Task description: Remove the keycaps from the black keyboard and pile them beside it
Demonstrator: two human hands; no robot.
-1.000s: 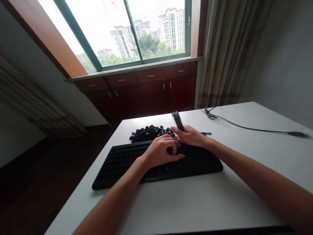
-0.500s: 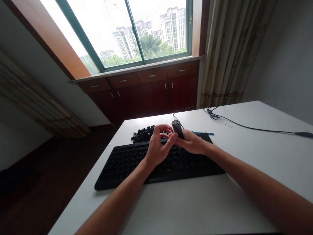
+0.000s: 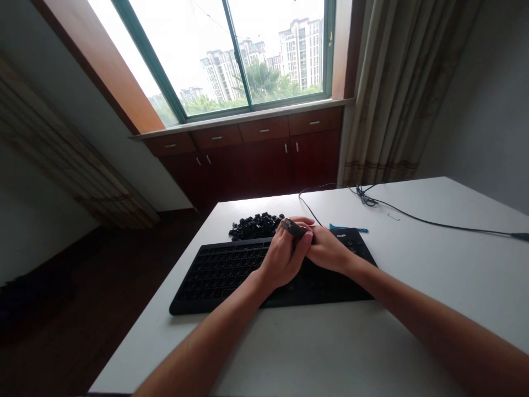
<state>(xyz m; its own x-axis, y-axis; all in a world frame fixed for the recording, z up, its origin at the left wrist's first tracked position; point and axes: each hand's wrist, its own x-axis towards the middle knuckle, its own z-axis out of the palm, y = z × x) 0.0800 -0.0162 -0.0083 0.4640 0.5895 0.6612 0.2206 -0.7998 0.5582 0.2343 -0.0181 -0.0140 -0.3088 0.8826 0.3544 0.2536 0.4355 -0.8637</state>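
My left hand (image 3: 284,257) is closed around the end of a short dark tool (image 3: 291,227), its thumb pressed along the near side. Against it, my right hand (image 3: 329,249) is also closed on the tool, whose lower part is hidden by the fingers. Both hands hover over a black keyboard (image 3: 225,273) with its keycaps off across the left and middle. Behind the keyboard, touching or close to its far edge, lies a heap of loose black keycaps (image 3: 253,226).
A thin blue tool (image 3: 349,228) lies behind the keyboard's right end. Farther right, a black cable (image 3: 421,221) with a tangled bunch crosses the white table (image 3: 450,259), near a small bent wire (image 3: 393,217). Red-brown cabinets (image 3: 256,165) stand under the window.
The dark tool has tipped from upright toward the left. My left hand has closed from a loose pinch to a wrap round its end. The view has shifted slightly.
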